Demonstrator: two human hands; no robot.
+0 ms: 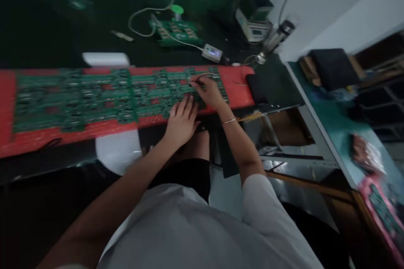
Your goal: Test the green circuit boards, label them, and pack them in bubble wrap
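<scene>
A long row of green circuit boards (104, 96) lies on a red padded mat (233, 88). My left hand (183, 119) rests flat on the near edge of the boards at the right end, with its fingers stretched out. Beyond it, my right hand (206, 91) is closed in a pinch over the same boards. Its fingertips hold the end of a thin cable (208, 74), which trails off to the right across the mat. The tip of that cable is too small and blurred to make out.
Behind the mat stand a small white box with a lit display (212, 53) and a stack of circuit boards (176, 32) with a green-capped container (177, 10). A black flat object (256, 88) lies at the mat's right end. A white sheet (118, 149) hangs at the front edge.
</scene>
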